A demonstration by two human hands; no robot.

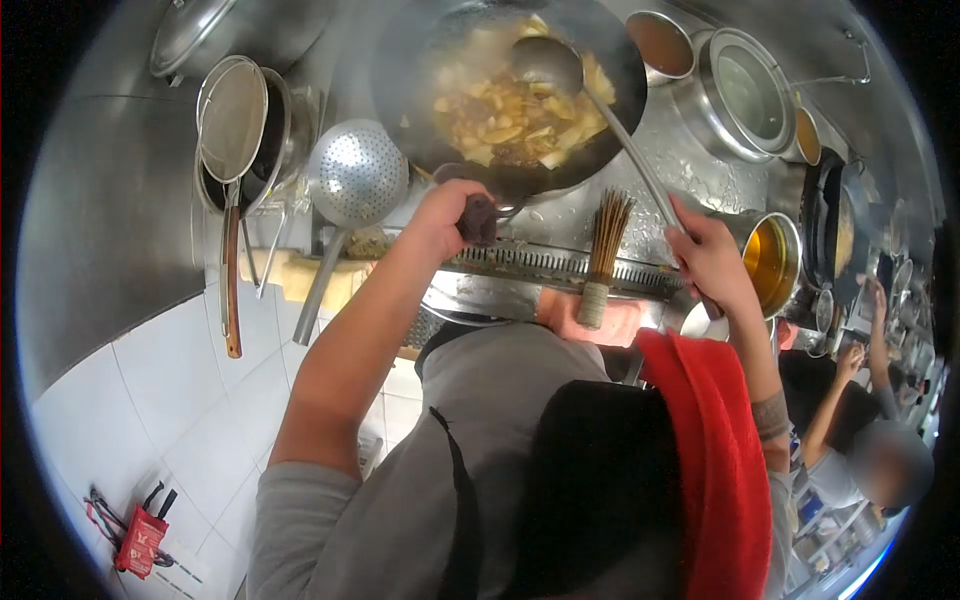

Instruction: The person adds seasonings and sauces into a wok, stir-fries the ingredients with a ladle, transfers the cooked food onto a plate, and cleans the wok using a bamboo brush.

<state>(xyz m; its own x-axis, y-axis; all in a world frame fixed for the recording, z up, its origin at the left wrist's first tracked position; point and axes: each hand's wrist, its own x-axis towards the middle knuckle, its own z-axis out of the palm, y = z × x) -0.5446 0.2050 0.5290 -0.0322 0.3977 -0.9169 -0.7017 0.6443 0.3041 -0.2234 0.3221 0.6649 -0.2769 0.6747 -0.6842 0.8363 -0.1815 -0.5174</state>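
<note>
My left hand [448,212] is closed on a dark cloth [477,219] at the near rim of a black wok [400,75]; the wok's handle under it is hidden. Sliced yellowish food [500,125] with brown bits lies in the wok, and steam rises over it. My right hand [708,255] is wrapped round the long handle of a ladle [548,66]. The ladle's bowl rests among the food at the far side of the wok. A bamboo wok brush [606,250] lies between my hands, its bristles pointing away from me.
At left are a perforated skimmer [358,175] and a fine mesh strainer [232,120] over a pot. A pot of yellow oil [770,262] stands beside my right hand, with several metal pots [750,90] behind. Another person [835,460] works at far right.
</note>
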